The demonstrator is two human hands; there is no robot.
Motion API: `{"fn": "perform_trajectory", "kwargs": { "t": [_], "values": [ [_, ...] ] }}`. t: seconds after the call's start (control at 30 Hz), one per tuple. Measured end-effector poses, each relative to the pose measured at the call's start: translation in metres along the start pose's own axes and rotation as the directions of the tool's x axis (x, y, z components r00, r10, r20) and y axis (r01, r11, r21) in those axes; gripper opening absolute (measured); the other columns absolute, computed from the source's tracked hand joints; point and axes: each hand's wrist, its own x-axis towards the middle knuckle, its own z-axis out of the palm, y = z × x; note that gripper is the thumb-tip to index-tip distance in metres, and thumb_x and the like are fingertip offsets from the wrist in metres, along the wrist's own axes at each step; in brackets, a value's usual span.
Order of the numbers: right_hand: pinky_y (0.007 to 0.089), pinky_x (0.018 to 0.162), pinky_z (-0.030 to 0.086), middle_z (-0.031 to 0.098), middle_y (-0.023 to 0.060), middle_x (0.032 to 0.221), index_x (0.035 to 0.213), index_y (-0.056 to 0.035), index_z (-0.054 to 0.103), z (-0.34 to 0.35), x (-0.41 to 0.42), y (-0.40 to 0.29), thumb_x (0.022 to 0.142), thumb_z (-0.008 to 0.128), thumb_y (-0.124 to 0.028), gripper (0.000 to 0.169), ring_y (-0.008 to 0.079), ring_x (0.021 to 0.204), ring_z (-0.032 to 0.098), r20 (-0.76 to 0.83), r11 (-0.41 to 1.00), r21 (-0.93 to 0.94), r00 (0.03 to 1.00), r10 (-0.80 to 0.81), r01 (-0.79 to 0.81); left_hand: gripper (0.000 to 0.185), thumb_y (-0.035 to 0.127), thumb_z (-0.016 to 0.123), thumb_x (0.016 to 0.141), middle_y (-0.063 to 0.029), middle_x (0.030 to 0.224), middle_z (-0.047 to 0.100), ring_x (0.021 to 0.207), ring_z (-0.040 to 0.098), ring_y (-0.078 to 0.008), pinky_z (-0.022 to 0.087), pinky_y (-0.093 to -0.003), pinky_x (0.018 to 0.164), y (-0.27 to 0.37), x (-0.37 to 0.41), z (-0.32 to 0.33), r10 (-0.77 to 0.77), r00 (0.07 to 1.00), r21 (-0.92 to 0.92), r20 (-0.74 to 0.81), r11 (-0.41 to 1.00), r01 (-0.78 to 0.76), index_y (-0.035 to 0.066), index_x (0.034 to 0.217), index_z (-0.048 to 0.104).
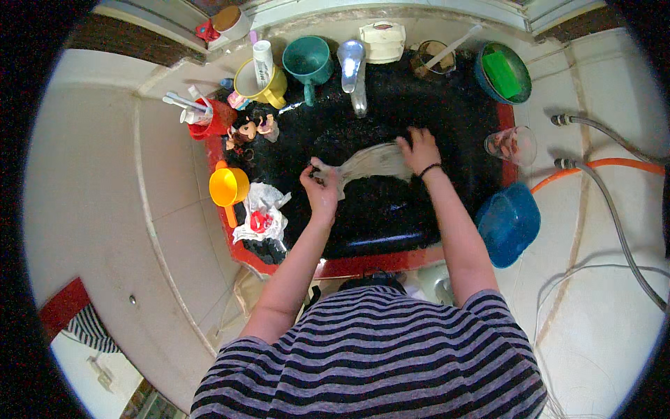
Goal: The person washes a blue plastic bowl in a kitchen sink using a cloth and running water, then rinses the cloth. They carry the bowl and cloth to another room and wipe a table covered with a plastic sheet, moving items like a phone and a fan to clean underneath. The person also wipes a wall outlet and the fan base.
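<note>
A wet, whitish piece of cloth [374, 161] is stretched sideways over the black sink basin [398, 214]. My left hand [322, 183] pinches its bunched left end between thumb and fingers. At the opposite end, my right hand [421, 149] has hold of the cloth, thumb on the near side, with some fingers extended; its exact grip is partly hidden and blurred. A dark band circles my right wrist. Above the cloth, the metal faucet [353, 68] points toward me from the back of the sink.
Along the left stand a red cup with toothbrushes [212, 120], a doll [251, 128], a yellow dipper [229, 188] and crumpled white wrapping [264, 209]. Behind are a yellow mug [256, 86] and a green dipper [308, 60]. A blue dipper [509, 225] and clear cup [510, 145] sit right.
</note>
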Motion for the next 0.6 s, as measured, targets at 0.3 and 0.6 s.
{"fn": "perform_trajectory", "kwargs": {
  "t": [0.3, 0.6],
  "values": [
    [0.0488, 0.097, 0.033, 0.029, 0.0067, 0.138, 0.123, -0.0273, 0.048, 0.063, -0.044, -0.007, 0.074, 0.063, -0.031, 0.051, 0.0294, 0.121, 0.035, 0.34, 0.879, -0.355, 0.92, -0.197, 0.319, 0.045, 0.034, 0.059, 0.078, -0.0136, 0.134, 0.029, 0.117, 0.033, -0.0389, 0.035, -0.0541, 0.088, -0.027, 0.009, 0.016, 0.266, 0.885, 0.857, 0.383, 0.256, -0.448, 0.017, 0.119, 0.051],
    [0.0395, 0.074, 0.048, 0.053, 0.0136, 0.097, 0.1, -0.0137, 0.061, -0.02, -0.112, -0.122, 0.062, 0.062, -0.016, 0.038, 0.0328, 0.086, 0.056, -0.161, 0.645, 0.655, 0.907, -0.389, 0.394, 0.04, 0.038, 0.053, 0.084, -0.0114, 0.113, 0.055, 0.097, 0.056, -0.0225, 0.049, -0.035, 0.078, 0.016, 0.052, 0.033, -0.267, 0.337, -0.183, 0.903, 0.472, 0.863, 0.007, 0.11, 0.052]
  ]
}}
